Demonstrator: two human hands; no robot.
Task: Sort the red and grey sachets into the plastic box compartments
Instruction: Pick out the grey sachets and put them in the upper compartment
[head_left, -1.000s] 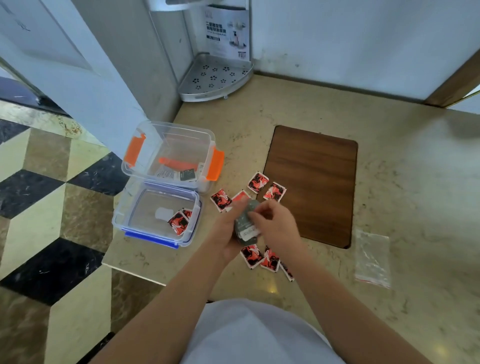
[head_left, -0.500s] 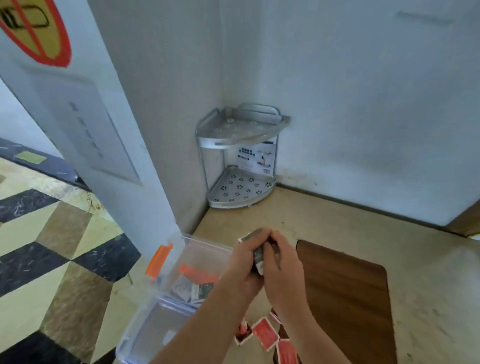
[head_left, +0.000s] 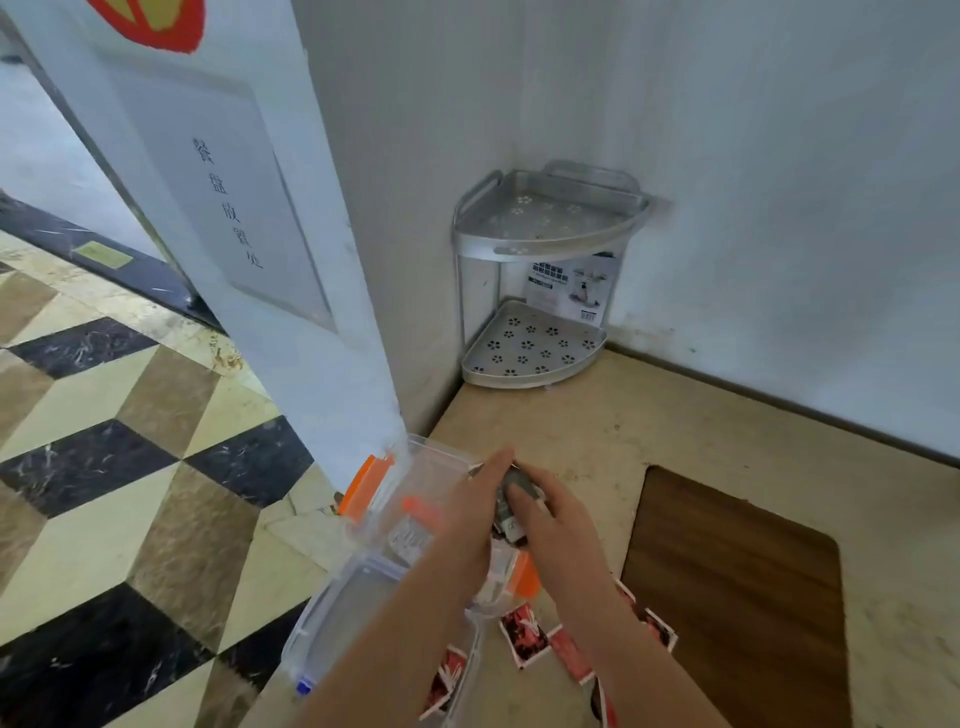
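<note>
Both my hands hold a small stack of grey sachets (head_left: 511, 496) just above the clear plastic box with orange clips (head_left: 371, 480). My left hand (head_left: 467, 512) grips the stack from the left, over the box. My right hand (head_left: 553, 525) pinches it from the right. Pale sachets (head_left: 413, 540) lie inside that box. A second clear box with a blue clip (head_left: 332, 613) sits nearer to me, partly hidden by my left arm. Red sachets (head_left: 524, 634) lie loose on the counter below my hands.
A dark wooden board (head_left: 737, 587) lies on the beige counter (head_left: 597, 415) to the right. A metal two-tier corner rack (head_left: 535, 338) stands in the far corner. The counter's left edge drops to a checkered floor (head_left: 130, 467).
My view has tilted upward over the last second. Both hands carried the grey stack from above the loose red sachets to above the orange-clipped box.
</note>
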